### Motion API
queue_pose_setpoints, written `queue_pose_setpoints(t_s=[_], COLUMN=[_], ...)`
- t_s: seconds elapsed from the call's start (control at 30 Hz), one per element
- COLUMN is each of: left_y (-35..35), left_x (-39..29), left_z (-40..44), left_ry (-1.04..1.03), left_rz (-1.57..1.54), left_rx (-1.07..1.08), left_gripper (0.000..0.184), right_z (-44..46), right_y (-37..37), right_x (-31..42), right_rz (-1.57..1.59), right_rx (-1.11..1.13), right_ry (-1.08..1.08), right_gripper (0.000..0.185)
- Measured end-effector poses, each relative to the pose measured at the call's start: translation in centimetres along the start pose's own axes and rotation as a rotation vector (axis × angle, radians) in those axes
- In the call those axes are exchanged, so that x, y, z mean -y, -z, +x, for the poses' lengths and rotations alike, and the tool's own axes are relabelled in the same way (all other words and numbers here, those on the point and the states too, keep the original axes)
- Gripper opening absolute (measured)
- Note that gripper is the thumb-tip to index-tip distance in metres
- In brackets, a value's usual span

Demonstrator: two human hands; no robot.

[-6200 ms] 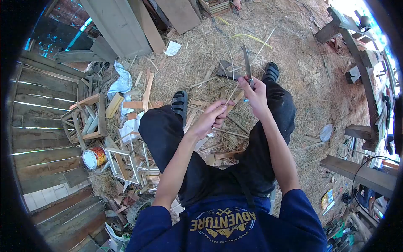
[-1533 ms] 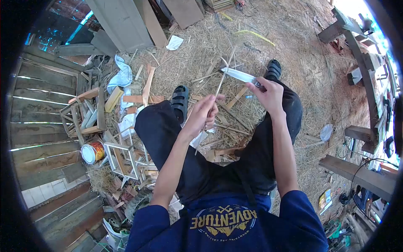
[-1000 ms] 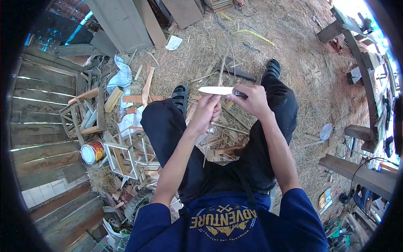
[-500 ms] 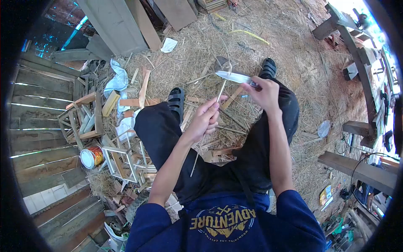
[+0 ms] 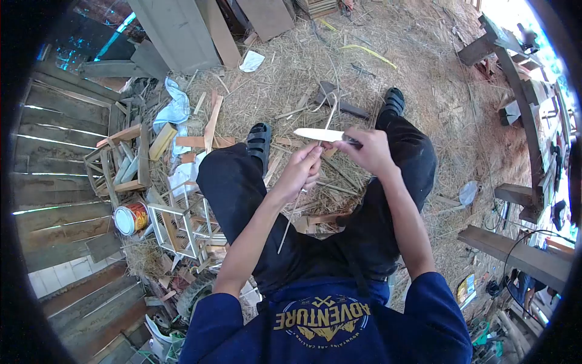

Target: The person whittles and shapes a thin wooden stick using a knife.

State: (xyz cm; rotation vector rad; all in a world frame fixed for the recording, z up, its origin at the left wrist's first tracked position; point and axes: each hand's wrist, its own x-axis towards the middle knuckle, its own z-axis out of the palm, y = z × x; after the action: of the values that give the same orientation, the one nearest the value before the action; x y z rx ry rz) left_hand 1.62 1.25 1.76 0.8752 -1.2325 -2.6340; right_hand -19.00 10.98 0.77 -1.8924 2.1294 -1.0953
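plank wall (image 5: pixel 60 182) stands along the left edge of the straw-strewn floor (image 5: pixel 424 79), light showing through its gaps. near that edge sits a tin (image 5: pixel 125 221) with a pale end and a red-and-yellow label; beyond it is a rough wooden frame (image 5: pixel 143 155) with lengths of wood inside. just right of the tin, a white slatted frame (image 5: pixel 176 230) lies among offcuts, and a pale blue cloth (image 5: pixel 173 106) is crumpled farther off. next comes the left sandal (image 5: pixel 259 142), flat on the floor.

between the knees, above the floor's middle, the left hand (image 5: pixel 301 170) has its fingers curled round a thin wooden stick (image 5: pixel 331 115), whose lower end slants down across the dark trousers (image 5: pixel 230 188). the knife (image 5: pixel 318 134) crosses the stick just beyond that hand, its blade pointing left; whether the edge bites in, i cannot tell. the right hand (image 5: pixel 371 150) grips the knife's handle, closed around it.

farther right are the right sandal (image 5: pixel 394 101), a scrap of clear plastic (image 5: pixel 468 193) and, toward the floor's right edge, a thick wooden beam (image 5: pixel 521 252).
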Motion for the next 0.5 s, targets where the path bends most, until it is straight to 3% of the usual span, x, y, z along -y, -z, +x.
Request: queue_pose_setpoints(t_s=[0.07, 0.13, 0.17, 0.27, 0.4, 0.5], left_y=[-0.3, -0.6, -0.7, -1.0, -0.8, -1.0], left_x=[0.1, 0.1, -0.2, -0.1, 0.0, 0.0], left_z=[-0.4, -0.7, -0.5, 0.0, -0.5, 0.1], left_ry=[0.009, 0.021, 0.026, 0.043, 0.060, 0.003], left_rz=[0.049, 0.075, 0.078, 0.068, 0.077, 0.060], left_rx=[0.012, 0.005, -0.003, -0.003, -0.014, -0.027], left_gripper=[0.031, 0.031, 0.031, 0.033, 0.033, 0.033], right_z=[0.3, 1.1, 1.3, 0.0, -0.3, 0.0], right_y=[0.1, 3.2, 2.7, 0.7, 0.7, -2.4], right_x=[-0.5, -2.8, -2.9, -3.6, -2.3, -3.5], right_rz=[-0.058, -0.272, -0.237, -0.211, 0.005, 0.634], right_rx=[-0.002, -0.071, -0.203, -0.149, 0.033, 0.026], right_ry=[0.023, -0.144, -0.069, -0.235, -0.468, -0.560], right_gripper=[0.029, 0.031, 0.040, 0.042, 0.048, 0.048])
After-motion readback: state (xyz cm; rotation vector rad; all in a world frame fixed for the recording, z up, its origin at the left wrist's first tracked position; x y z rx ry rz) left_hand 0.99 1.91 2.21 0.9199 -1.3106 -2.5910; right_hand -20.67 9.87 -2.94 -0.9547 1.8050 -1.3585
